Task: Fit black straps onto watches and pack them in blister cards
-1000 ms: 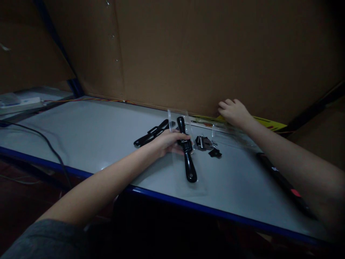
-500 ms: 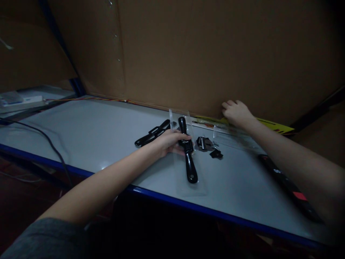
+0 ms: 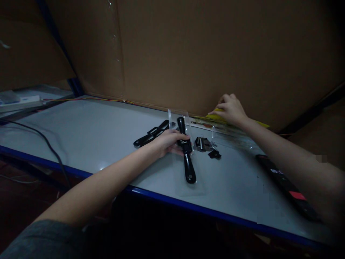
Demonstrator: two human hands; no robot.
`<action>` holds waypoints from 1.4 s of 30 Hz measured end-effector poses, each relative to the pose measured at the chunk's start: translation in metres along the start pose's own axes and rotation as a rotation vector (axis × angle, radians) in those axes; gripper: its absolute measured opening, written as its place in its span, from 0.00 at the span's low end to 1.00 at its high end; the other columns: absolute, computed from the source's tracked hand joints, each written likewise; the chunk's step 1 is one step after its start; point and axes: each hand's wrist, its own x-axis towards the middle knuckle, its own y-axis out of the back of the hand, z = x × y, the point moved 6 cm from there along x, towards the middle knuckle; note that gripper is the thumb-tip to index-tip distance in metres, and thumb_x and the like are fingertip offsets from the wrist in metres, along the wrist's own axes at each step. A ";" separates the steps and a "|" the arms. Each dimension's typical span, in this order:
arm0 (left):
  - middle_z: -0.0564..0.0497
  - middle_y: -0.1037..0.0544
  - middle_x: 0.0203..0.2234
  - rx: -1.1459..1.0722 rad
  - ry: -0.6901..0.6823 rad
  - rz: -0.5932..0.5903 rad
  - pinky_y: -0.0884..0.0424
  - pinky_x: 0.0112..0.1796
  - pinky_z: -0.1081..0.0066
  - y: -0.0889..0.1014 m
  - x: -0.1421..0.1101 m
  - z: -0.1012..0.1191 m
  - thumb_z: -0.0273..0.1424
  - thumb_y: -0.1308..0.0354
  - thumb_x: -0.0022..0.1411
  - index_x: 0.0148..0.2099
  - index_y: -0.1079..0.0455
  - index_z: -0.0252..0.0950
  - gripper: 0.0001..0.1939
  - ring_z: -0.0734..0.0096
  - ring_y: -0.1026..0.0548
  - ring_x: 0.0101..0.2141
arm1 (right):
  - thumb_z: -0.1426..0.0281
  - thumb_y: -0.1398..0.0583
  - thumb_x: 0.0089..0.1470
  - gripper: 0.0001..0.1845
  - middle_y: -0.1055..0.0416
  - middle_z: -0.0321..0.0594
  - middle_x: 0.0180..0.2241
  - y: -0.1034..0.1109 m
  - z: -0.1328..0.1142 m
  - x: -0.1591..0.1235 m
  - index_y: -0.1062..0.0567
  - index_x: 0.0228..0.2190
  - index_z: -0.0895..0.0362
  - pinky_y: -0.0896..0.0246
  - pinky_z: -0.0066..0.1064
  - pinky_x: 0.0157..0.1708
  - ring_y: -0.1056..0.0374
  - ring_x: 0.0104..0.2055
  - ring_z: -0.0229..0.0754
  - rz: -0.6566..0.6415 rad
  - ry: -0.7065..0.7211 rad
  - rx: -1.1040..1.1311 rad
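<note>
Black tool (image 3: 187, 147) is partly hidden by the left grip (image 3: 171, 141) holding it.

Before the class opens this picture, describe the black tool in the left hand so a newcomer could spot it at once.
Start at the grey tabletop with its blue front edge, then find the left hand. The black tool in its grip overlaps a clear bag, one rounded handle end toward the front edge. Unlike the black pieces lying to its left, it is held.

The left hand (image 3: 171, 141) hides part of the tool (image 3: 186, 146), the right hand (image 3: 232, 110) part of the card (image 3: 215, 116). The view's edge crops the sleeve (image 3: 45, 237).
</note>
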 end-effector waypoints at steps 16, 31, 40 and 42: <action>0.40 0.23 0.32 -0.210 0.014 0.012 0.26 0.31 0.68 0.000 0.000 -0.001 0.29 0.40 0.54 0.39 0.30 0.26 0.11 0.66 0.23 0.31 | 0.58 0.55 0.61 0.23 0.29 0.42 0.28 0.149 -0.034 0.006 0.29 0.39 0.61 0.51 0.27 0.25 0.37 0.26 0.33 0.717 -0.115 0.059; 0.43 0.24 0.31 -0.220 -0.180 0.168 0.26 0.33 0.68 0.010 -0.002 0.014 0.23 0.41 0.52 0.37 0.33 0.28 0.08 0.71 0.25 0.29 | 0.65 0.45 0.56 0.12 0.25 0.34 0.41 0.139 -0.116 -0.066 0.26 0.41 0.45 0.39 0.36 0.42 0.30 0.42 0.42 0.204 0.379 0.214; 0.47 0.25 0.27 -0.254 -0.358 0.300 0.28 0.31 0.65 0.021 -0.012 0.030 0.29 0.43 0.52 0.34 0.33 0.31 0.07 0.68 0.25 0.27 | 0.66 0.46 0.57 0.14 0.25 0.40 0.43 0.089 -0.136 -0.113 0.26 0.43 0.52 0.40 0.41 0.45 0.30 0.44 0.44 0.004 0.428 0.530; 0.47 0.25 0.26 -0.219 -0.315 0.274 0.29 0.30 0.66 0.020 -0.011 0.030 0.29 0.44 0.52 0.33 0.33 0.31 0.07 0.69 0.26 0.25 | 0.64 0.51 0.60 0.16 0.27 0.39 0.45 0.080 -0.139 -0.116 0.28 0.44 0.50 0.44 0.45 0.49 0.32 0.47 0.45 -0.080 0.414 0.620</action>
